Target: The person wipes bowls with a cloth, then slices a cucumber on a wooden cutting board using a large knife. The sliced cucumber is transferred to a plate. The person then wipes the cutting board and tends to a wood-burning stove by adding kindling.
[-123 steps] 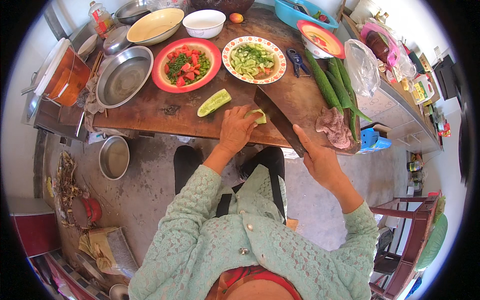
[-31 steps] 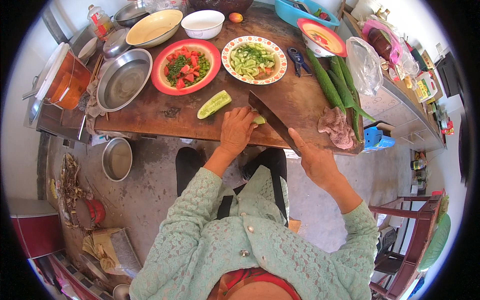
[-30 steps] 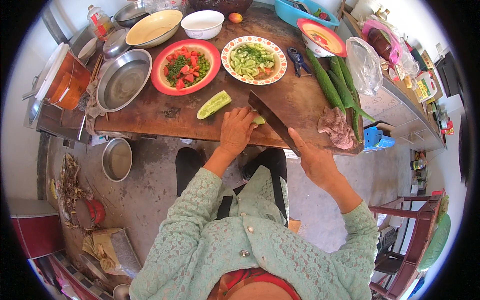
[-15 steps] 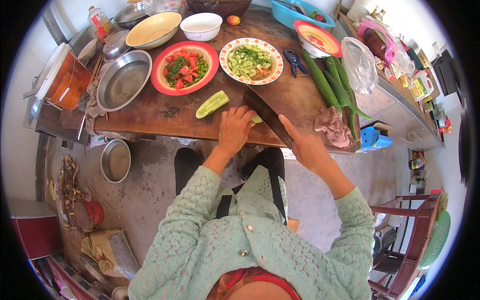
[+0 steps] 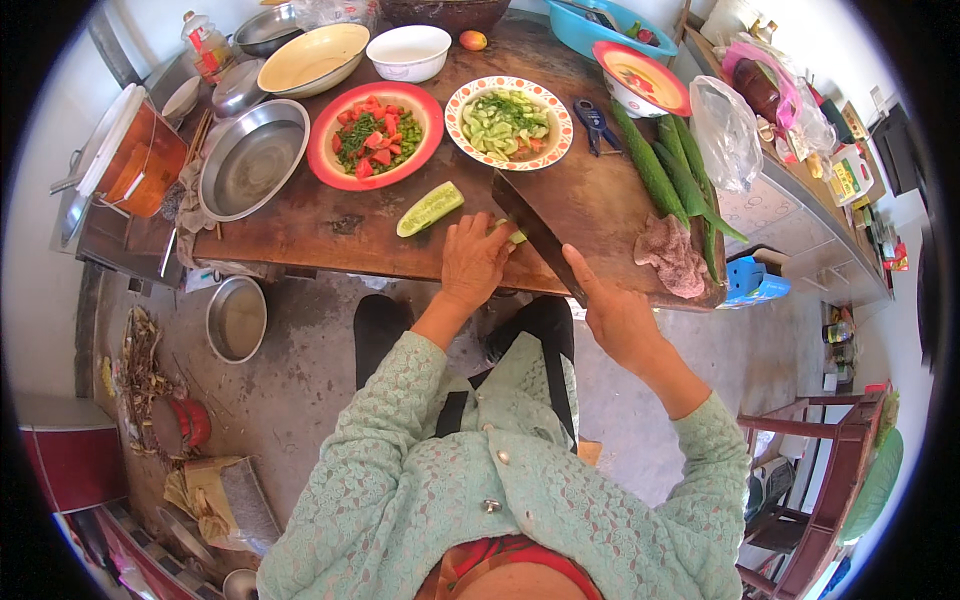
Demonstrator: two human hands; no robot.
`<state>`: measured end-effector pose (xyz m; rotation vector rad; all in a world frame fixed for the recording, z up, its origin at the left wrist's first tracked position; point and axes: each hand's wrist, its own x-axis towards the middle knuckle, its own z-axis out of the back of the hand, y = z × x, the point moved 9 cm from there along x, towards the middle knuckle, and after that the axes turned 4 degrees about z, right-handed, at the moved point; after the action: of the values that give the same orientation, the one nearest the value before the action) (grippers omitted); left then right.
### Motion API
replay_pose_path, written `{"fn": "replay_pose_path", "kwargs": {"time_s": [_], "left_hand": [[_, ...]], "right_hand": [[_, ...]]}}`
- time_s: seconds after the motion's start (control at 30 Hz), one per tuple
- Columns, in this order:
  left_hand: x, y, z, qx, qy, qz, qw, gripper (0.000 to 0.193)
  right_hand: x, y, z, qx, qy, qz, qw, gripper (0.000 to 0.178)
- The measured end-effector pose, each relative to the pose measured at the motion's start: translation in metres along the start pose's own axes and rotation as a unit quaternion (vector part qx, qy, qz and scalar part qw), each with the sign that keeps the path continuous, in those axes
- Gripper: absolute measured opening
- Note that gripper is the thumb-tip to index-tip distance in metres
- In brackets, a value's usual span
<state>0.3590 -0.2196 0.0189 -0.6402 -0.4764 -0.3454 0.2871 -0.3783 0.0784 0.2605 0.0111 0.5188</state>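
My right hand [image 5: 617,312] is wrapped round the handle of a cleaver-like kitchen knife [image 5: 540,232]. Its broad dark blade slants away to the left over the wooden table [image 5: 300,240]. Beside the blade, my left hand [image 5: 473,258] presses a pale green cucumber piece [image 5: 517,237] to the wood; the fingers cover most of it. A peeled cucumber half [image 5: 430,208] lies cut side up just left of that hand. Beyond the blade sits an orange-patterned plate [image 5: 455,108] of sliced cucumber and chopped greens. To its left is a red-rimmed plate [image 5: 428,160] of tomato chunks and chopped greens.
Whole cucumbers [image 5: 650,170] and a crumpled cloth [image 5: 672,257] lie at the right. Behind the cucumbers stands a red-rimmed bowl [image 5: 640,103]; a blue-handled tool [image 5: 596,125] lies left of them. Metal basin [image 5: 255,160], cream basin [image 5: 312,60] and white bowl [image 5: 408,54] stand at the left and back.
The whole view has shifted slightly, so things appear a little further right. My hands, the knife and the cucumber pieces keep nearly the same places on the table.
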Motion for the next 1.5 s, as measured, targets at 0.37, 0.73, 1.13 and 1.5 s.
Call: {"fn": "replay_pose_path", "kwargs": {"time_s": [0.37, 0.73, 1.13, 1.5], "left_hand": [[0.0, -0.001, 0.0, 0.009, -0.003, 0.003, 1.0, 0.033], [0.0, 0.002, 0.002, -0.024, -0.02, -0.017, 0.999, 0.032], [0.001, -0.003, 0.003, 0.005, -0.01, -0.018, 1.0, 0.031], [-0.004, 0.009, 0.002, -0.076, -0.032, -0.004, 0.997, 0.03]], "right_hand": [[-0.012, 0.009, -0.018, -0.065, -0.035, 0.019, 0.997, 0.087], [-0.002, 0.0, 0.021, 0.006, -0.074, 0.013, 0.997, 0.085], [-0.01, 0.019, -0.027, -0.064, 0.025, -0.016, 0.998, 0.083], [-0.005, -0.006, 0.02, -0.016, -0.002, -0.027, 0.999, 0.084]]}}
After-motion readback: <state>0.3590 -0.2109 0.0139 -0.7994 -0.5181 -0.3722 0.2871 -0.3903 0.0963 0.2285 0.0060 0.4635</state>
